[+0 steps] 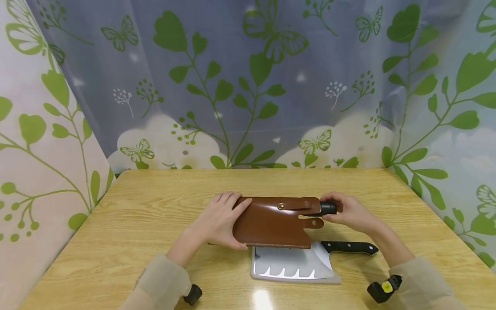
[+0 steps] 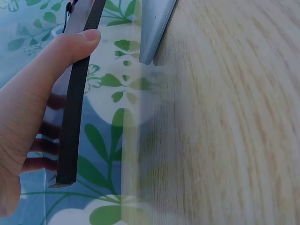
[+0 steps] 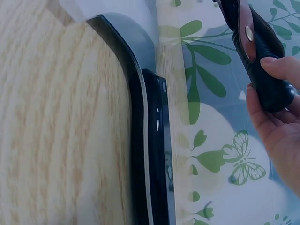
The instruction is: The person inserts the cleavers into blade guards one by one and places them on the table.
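Observation:
A brown leather cleaver sheath [image 1: 271, 226] is held up above the table, with a sheathed knife's black handle [image 1: 328, 208] sticking out at its right. My left hand [image 1: 222, 219] grips the sheath's left end, thumb along the lower edge; the left wrist view shows the sheath's dark narrow edge [image 2: 75, 122] with fingers behind it. My right hand [image 1: 352, 211] holds the end of the black handle [image 3: 267, 82] between thumb and fingers. The blade inside is hidden. Below the sheath, a cleaver [image 1: 294, 265] with a riveted black handle [image 1: 350, 247] lies flat, partly overlapped by it.
The wooden table [image 1: 155, 193] runs back to a leaf-and-butterfly patterned curtain [image 1: 232, 86], with similar cloth on both sides. A snap strap [image 1: 294, 206] lies along the sheath's top, and a loose leather tab [image 1: 313, 223] sticks out to the right.

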{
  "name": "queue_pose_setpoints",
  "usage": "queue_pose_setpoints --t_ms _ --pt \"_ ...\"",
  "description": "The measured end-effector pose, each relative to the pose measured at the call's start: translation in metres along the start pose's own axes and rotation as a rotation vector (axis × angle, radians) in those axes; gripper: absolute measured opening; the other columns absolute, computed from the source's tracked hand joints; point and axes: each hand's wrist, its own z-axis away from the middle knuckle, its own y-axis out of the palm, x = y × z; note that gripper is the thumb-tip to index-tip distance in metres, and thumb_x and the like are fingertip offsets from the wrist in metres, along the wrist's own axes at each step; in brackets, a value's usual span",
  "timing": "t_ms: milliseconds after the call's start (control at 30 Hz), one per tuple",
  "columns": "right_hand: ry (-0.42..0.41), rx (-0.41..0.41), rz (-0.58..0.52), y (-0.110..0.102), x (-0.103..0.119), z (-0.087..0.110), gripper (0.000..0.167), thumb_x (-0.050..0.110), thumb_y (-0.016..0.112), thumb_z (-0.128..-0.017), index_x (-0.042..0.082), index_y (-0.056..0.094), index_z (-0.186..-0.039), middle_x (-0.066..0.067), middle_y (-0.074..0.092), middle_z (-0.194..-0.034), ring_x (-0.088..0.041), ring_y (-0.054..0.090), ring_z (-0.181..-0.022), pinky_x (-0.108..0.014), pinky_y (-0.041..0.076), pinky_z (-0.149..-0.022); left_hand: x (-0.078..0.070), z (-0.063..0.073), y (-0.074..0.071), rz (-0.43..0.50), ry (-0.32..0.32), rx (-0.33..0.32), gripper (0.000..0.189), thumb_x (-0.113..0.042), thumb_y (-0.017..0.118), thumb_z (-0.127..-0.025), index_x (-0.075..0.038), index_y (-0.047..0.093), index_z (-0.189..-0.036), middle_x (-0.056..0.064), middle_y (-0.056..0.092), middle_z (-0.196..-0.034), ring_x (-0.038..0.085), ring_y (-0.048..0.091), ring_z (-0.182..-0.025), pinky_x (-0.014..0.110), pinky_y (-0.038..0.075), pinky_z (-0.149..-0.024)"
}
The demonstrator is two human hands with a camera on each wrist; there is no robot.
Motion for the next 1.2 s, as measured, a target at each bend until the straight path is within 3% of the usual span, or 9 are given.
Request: queue_pose_setpoints --t_ms 233,467,633,833,1000,1200 --pt "-0.010 -0.012 0.055 -0.001 -0.005 0.000 0.037 0.000 0.068 -0.079 -0.008 0.054 -0.113 -0.018 0.057 -0.104 -0.016 0.056 -0.086 -0.027 0.050 -0.071 -0.003 -0.003 0.001 -0.001 -0.009 0.014 0.111 -0.078 0.060 -0.055 -0.010 0.039 -0.140 0.018 0.047 -0.127 0.032 0.045 -0.115 0.045 0.037 -0.095" --pt "-0.087 -0.083 0.203 -0.012 -0.015 0.004 0.035 0.005 0.070 -0.080 -0.001 0.059 -0.112 -0.012 0.059 -0.106 -0.012 0.051 -0.083 -0.026 0.046 -0.066 -0.007 -0.019 0.004 -0.005 -0.010 0.020 0.111 -0.078 0.060 -0.055 -0.011 0.039 -0.140 0.017 0.047 -0.126 0.031 0.047 -0.114 0.044 0.039 -0.094" --pt "-0.097 -0.091 0.216 -0.022 -0.029 0.006 0.035 0.006 0.069 -0.081 -0.002 0.059 -0.114 -0.014 0.059 -0.107 -0.008 0.052 -0.083 -0.025 0.047 -0.066 -0.011 -0.037 0.007 0.006 -0.025 0.105 0.111 -0.079 0.059 -0.056 -0.012 0.035 -0.142 0.017 0.045 -0.130 0.031 0.044 -0.118 0.044 0.038 -0.096" --pt "0.002 -0.114 0.167 -0.033 -0.044 0.010 0.037 0.005 0.069 -0.081 -0.007 0.057 -0.114 -0.021 0.056 -0.109 -0.010 0.056 -0.083 -0.025 0.049 -0.067 -0.017 -0.059 0.018 0.033 -0.052 0.237 0.113 -0.081 0.056 -0.059 -0.015 0.028 -0.146 0.016 0.040 -0.137 0.031 0.040 -0.123 0.044 0.036 -0.099" --pt "0.060 -0.116 0.161 -0.042 -0.054 0.011 0.037 0.005 0.069 -0.081 -0.008 0.056 -0.113 -0.021 0.057 -0.106 -0.013 0.057 -0.083 -0.026 0.050 -0.066 -0.023 -0.075 0.027 0.047 -0.067 0.288 0.114 -0.081 0.057 -0.059 -0.015 0.026 -0.147 0.016 0.038 -0.138 0.031 0.040 -0.124 0.043 0.037 -0.099" --pt "0.059 -0.107 0.227 -0.051 -0.063 0.009 0.038 0.008 0.071 -0.080 -0.008 0.058 -0.112 -0.017 0.059 -0.102 -0.012 0.052 -0.084 -0.026 0.048 -0.065 -0.028 -0.093 0.035 0.023 -0.072 0.335 0.113 -0.079 0.059 -0.059 -0.014 0.027 -0.146 0.015 0.041 -0.136 0.030 0.042 -0.121 0.041 0.037 -0.098"
